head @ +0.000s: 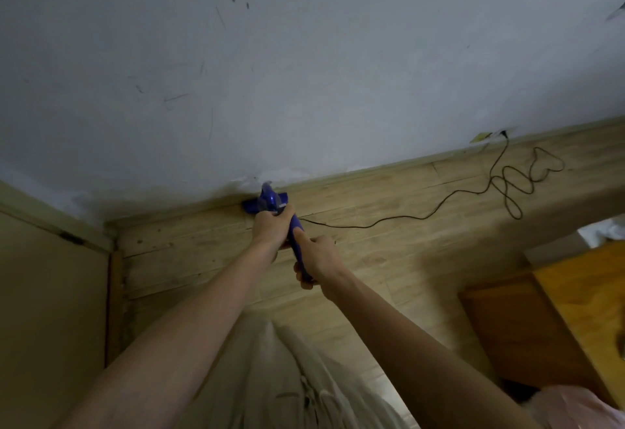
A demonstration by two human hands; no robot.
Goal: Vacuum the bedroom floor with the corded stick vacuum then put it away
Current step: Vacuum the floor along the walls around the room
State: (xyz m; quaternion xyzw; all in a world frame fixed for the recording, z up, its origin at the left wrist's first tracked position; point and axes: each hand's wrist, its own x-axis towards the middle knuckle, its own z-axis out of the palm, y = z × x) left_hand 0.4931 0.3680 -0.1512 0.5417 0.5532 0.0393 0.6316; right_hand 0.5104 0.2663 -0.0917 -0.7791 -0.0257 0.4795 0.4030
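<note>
Nearest, pale clothing [287,378] low in view, two bare forearms reaching forward over it. At right, near, a wooden cabinet [558,320]. Further on, right hand [318,259] curled round the near end of the blue vacuum [270,200] handle, thumb along its top. Just beyond, left hand [272,229] clamped round the same handle higher up, both hands close together. Vacuum head down on the wooden floor [389,259], touching the skirting at the foot of the grey wall [304,73]. Black cord [439,207] trailing right from the handle across the floor, looping in coils, then up to a socket [605,132] on the far right wall. At left, a beige door [50,293].
</note>
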